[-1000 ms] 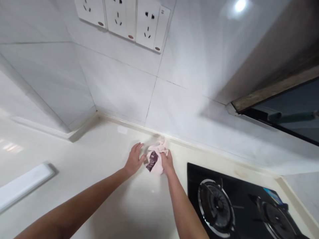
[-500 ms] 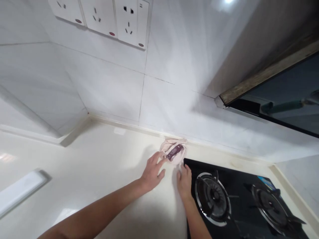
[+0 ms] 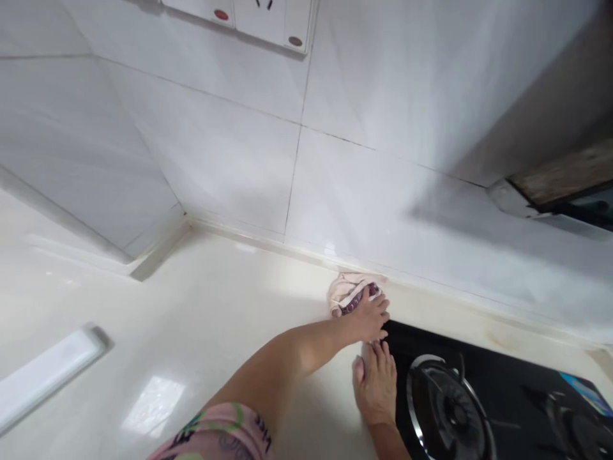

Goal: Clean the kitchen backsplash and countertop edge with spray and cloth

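A crumpled pale pink cloth (image 3: pixel 343 289) with a purple printed band lies on the counter against the foot of the tiled wall. My left hand (image 3: pixel 370 318) rests over the cloth's right side, fingers spread, covering part of the band. Just below it, my right hand (image 3: pixel 377 383) lies flat at the left edge of the black gas stove (image 3: pixel 498 367), fingers stretched forward and empty. The two hands are close together.
A stove burner (image 3: pixel 453 409) with raised supports stands right of my right hand. At the counter's left lies a long white bar-shaped object (image 3: pixel 52 377). Wall sockets (image 3: pixel 272 19) are overhead, and a range hood's edge (image 3: pixel 575 185) juts out at upper right.
My left hand has moved right across the cloth, from its left edge onto its right side. My right hand now lies flatter by the stove's edge. The view has shifted left and closer.
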A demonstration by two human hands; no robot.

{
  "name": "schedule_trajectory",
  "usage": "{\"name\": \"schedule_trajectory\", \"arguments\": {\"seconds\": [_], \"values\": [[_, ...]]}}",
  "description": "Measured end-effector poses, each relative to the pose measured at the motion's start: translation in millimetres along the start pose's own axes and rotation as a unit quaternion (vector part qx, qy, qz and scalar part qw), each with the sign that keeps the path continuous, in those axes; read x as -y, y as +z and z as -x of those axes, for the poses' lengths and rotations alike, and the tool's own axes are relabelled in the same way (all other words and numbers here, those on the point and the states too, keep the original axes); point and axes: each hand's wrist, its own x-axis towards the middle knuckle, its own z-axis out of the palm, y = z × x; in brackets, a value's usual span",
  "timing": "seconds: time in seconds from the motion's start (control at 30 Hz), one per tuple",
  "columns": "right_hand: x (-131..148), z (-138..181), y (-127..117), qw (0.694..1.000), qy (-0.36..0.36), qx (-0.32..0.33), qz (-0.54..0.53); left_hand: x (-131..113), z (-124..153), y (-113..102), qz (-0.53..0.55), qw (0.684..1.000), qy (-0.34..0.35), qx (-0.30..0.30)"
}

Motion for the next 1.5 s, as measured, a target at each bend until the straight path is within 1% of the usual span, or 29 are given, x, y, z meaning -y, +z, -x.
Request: {"name": "schedule_trajectory", "arguments": {"seconds": [0.07,0.13,0.2,0.3,0.37,0.47,0.53,0.6,0.67,0.7,0.73,0.77,0.83,0.9,1.0,1.07,1.17,1.3,1.37,1.43,1.5], "values": [[-0.2,1.3,-1.1,1.000,0.000,0.001,-0.001,18.1,19.3,-8.4,0.004,0.999,-0.037,-0.022],[-0.3,1.9,-2.0,1.000,0.003,0.002,-0.005,39.9,47.9,-21.9,0.008,0.995,-0.084,-0.046],[-0.2,2.0,-2.9,1.000,0.005,0.002,-0.006,63.8,80.6,-37.1,0.011,0.986,-0.150,-0.066],[0.6,1.4,-4.4,1.000,0.003,0.003,0.001,102.6,129.7,-59.5,0.008,0.963,-0.254,-0.086],[1.5,0.9,-5.1,1.000,0.000,-0.001,0.004,129.5,161.2,-74.4,-0.003,0.942,-0.320,-0.100],[2.4,0.5,-5.0,1.000,-0.004,-0.006,0.009,165.3,204.8,-99.1,-0.020,0.909,-0.397,-0.122],[2.7,0.7,-4.5,1.000,-0.001,-0.006,0.012,181.3,228.1,-116.8,-0.025,0.894,-0.427,-0.132],[2.8,0.9,-4.0,1.000,0.003,-0.005,0.011,188.2,243.1,-132.7,-0.037,0.878,-0.452,-0.152],[2.8,1.0,-3.6,1.000,0.003,-0.004,0.011,185.5,247.9,-141.9,-0.055,0.856,-0.480,-0.184],[2.8,0.9,-3.5,1.000,0.003,-0.004,0.013,181.0,246.4,-142.6,-0.064,0.847,-0.490,-0.197],[2.8,0.9,-3.5,1.000,0.002,-0.007,0.016,174.9,242.6,-140.3,-0.069,0.842,-0.494,-0.204],[2.8,0.8,-3.6,1.000,0.001,-0.008,0.018,167.7,237.0,-135.4,-0.069,0.846,-0.489,-0.202],[3.0,0.7,-4.3,1.000,0.001,-0.009,0.017,153.7,222.7,-120.5,-0.061,0.872,-0.454,-0.175],[3.5,0.4,-5.9,1.000,0.005,-0.001,0.013,145.3,208.7,-105.2,-0.054,0.900,-0.410,-0.137],[4.9,-0.3,-9.2,1.000,0.015,0.010,0.008,149.0,197.1,-94.9,-0.057,0.919,-0.378,-0.099],[5.9,-0.9,-11.3,1.000,0.019,0.011,0.007,159.2,198.3,-98.3,-0.065,0.922,-0.373,-0.085],[7.2,-1.5,-13.0,1.000,0.018,0.011,0.008,177.4,214.4,-114.4,-0.081,0.912,-0.395,-0.073],[8.6,-1.9,-12.5,1.000,0.015,0.010,0.007,202.2,255.0,-143.6,-0.118,0.869,-0.473,-0.088],[9.6,-2.3,-12.0,1.000,0.016,0.009,0.009,211.6,271.2,-154.5,-0.130,0.845,-0.510,-0.094],[10.8,-2.8,-11.9,1.000,0.018,0.011,0.014,213.1,273.9,-157.5,-0.134,0.835,-0.527,-0.089],[12.1,-3.2,-12.1,1.000,0.020,0.013,0.019,202.9,258.2,-149.6,-0.129,0.846,-0.512,-0.075]]}}
